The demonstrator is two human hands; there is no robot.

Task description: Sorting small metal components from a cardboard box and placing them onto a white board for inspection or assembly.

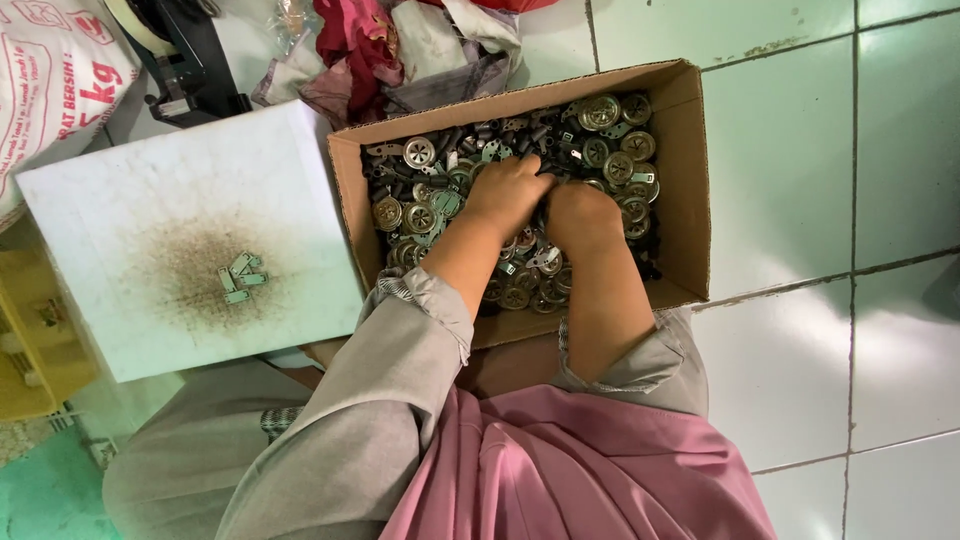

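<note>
A person's left hand (505,195) and right hand (580,215) dig into a cardboard box (690,190) of small round metal parts (600,115) on the tiled floor (800,150). Their fingers are buried, so I cannot tell their grip. A few parts (240,277) lie on a white board (130,220) beside it.

A cardboard box (690,150) sits on the tiled floor (800,180) holding a heap of metal parts (600,130) with both hands buried in it, a flat board (120,300) bearing a few small clips (240,277) just left, crumpled cloth (400,45) behind.
</note>
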